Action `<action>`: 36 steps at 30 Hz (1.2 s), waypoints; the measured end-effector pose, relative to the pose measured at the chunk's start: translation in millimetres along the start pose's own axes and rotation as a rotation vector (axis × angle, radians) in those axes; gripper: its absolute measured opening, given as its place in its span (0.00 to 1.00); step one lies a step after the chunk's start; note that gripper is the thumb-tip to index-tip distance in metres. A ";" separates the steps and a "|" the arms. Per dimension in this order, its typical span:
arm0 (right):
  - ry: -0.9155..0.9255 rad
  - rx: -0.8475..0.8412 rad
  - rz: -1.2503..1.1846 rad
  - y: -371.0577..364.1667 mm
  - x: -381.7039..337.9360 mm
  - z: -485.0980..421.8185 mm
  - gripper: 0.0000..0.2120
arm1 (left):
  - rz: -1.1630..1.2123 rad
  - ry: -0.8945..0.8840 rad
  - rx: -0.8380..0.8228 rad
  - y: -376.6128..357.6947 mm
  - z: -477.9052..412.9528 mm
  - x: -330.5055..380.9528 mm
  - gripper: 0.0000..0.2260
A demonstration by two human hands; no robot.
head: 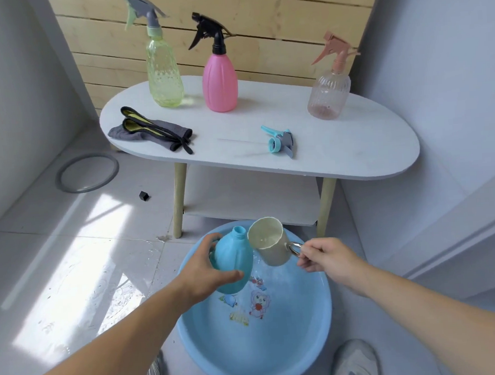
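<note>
Tiled floor carries a blue basin (250, 355) before a white counter (353, 140), where a loose spray head (279, 141) lies. Your left hand (205, 272) wraps its fingers round the uncapped blue bottle (235, 263), held tilted above the basin. Your right hand (327, 256) pinches the handle of the cream cup (270, 244), whose rim is just beside the bottle's neck. Risk: that neck is narrow, so a fast or misaligned pour would likely spill.
</note>
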State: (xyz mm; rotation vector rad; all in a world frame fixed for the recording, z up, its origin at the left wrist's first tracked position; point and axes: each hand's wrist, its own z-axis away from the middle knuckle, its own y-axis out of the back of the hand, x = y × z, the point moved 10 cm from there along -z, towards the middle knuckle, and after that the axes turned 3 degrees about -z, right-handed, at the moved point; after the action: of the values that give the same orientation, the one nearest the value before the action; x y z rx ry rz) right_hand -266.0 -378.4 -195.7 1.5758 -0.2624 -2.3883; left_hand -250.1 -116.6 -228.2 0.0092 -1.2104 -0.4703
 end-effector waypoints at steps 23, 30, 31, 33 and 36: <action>0.363 0.082 0.072 43.8 -125.5 56.5 0.15 | 0.052 -0.140 -0.042 2.2 13.8 54.1 0.33; 0.398 0.083 0.153 39.0 -138.2 65.7 0.13 | 0.058 -0.129 -0.041 0.3 11.9 47.2 0.37; 0.401 0.084 0.160 38.5 -139.2 66.1 0.13 | 0.057 -0.129 -0.041 0.2 11.8 46.7 0.37; 0.404 0.087 0.166 37.6 -141.2 67.3 0.13 | 0.054 -0.134 -0.043 -0.3 12.1 46.6 0.37; 0.410 0.090 0.167 36.9 -144.0 68.5 0.13 | 0.055 -0.137 -0.045 -0.3 12.7 46.9 0.38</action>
State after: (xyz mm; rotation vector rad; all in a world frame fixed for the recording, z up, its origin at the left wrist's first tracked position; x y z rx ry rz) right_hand -270.7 -367.2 -32.5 1.9523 -0.3999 -1.9006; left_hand -249.0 -130.4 -181.7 -0.0960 -1.3307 -0.4554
